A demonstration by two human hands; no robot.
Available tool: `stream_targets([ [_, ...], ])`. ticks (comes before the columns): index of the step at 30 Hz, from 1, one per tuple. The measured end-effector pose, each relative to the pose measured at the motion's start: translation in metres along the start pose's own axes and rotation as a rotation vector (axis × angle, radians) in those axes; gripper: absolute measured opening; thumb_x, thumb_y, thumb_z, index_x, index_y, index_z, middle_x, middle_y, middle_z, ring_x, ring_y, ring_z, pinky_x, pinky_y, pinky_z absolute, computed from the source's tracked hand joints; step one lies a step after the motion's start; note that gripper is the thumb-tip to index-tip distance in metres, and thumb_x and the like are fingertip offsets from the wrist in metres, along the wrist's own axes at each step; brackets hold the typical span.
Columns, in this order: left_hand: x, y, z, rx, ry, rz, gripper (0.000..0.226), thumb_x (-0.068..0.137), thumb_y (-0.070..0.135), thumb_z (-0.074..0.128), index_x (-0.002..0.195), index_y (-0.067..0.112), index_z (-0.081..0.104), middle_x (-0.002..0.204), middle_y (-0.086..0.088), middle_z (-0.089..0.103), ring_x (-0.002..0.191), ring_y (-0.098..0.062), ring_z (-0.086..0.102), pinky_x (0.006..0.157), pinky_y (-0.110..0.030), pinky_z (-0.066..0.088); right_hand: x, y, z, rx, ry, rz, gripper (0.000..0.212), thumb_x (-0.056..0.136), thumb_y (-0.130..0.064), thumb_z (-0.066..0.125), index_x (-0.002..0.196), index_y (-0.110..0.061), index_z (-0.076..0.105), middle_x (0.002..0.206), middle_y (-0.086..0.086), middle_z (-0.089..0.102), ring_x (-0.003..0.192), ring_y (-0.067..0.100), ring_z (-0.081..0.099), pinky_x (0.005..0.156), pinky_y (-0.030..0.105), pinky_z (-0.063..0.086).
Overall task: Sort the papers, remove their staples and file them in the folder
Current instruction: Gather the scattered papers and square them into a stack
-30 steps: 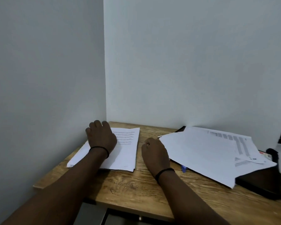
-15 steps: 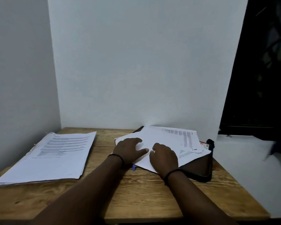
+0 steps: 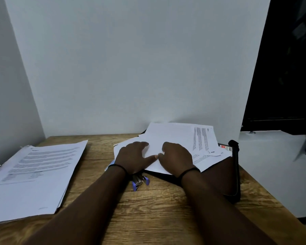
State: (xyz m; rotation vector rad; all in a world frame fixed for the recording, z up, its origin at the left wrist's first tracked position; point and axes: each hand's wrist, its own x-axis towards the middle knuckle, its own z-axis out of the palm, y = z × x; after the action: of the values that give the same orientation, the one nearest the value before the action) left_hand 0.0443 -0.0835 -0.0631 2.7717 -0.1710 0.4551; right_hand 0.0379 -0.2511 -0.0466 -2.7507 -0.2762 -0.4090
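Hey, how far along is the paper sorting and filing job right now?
Early. One stack of printed papers lies squared at the table's left, seemingly sorted. In hand: the left hand and right hand rest on a loose pile of sheets atop the black folder. Left: the blue staple remover lies untouched, and the folder looks closed with nothing visibly filed.

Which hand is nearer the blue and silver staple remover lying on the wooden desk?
Left. The left hand rests on the loose white papers with its wrist directly above the blue and silver staple remover; the right hand lies on the same papers, farther right.
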Motion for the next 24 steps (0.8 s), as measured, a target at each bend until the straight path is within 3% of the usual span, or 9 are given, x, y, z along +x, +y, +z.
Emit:
stream_targets([
  [9, -0.006, 0.003, -0.013, 0.14, 0.043, -0.178, 0.088, 0.076, 0.078, 0.057, 0.144, 0.026, 0.041, 0.137, -0.005, 0.055, 0.127, -0.028, 0.047, 0.102, -0.038, 0.037, -0.003, -0.002, 0.001, 0.037, -0.022, -0.012, 0.036, 0.097, -0.041, 0.055, 0.123, -0.018, 0.06, 0.125, 0.004, 0.064, 0.118, 0.024, 0.057, 0.09, 0.031, 0.045],
  [17, -0.015, 0.002, -0.017, 0.004, 0.059, -0.248, 0.09, 0.071, 0.073, 0.068, 0.144, 0.029, 0.038, 0.135, -0.008, 0.051, 0.126, -0.031, 0.045, 0.105, -0.043, 0.04, -0.01, -0.001, 0.004, 0.1, -0.019, -0.062, 0.044, 0.094, -0.047, 0.059, 0.132, -0.024, 0.057, 0.131, -0.001, 0.063, 0.122, 0.02, 0.055, 0.094, 0.03, 0.045],
  [24, -0.015, -0.001, -0.02, 0.025, 0.077, -0.26, 0.086, 0.068, 0.076, 0.067, 0.136, 0.028, 0.043, 0.127, -0.005, 0.058, 0.117, -0.028, 0.053, 0.094, -0.04, 0.045, -0.014, -0.003, 0.003, 0.14, 0.008, -0.111, 0.046, 0.092, -0.052, 0.06, 0.13, -0.026, 0.059, 0.131, -0.005, 0.064, 0.121, 0.017, 0.057, 0.094, 0.03, 0.047],
])
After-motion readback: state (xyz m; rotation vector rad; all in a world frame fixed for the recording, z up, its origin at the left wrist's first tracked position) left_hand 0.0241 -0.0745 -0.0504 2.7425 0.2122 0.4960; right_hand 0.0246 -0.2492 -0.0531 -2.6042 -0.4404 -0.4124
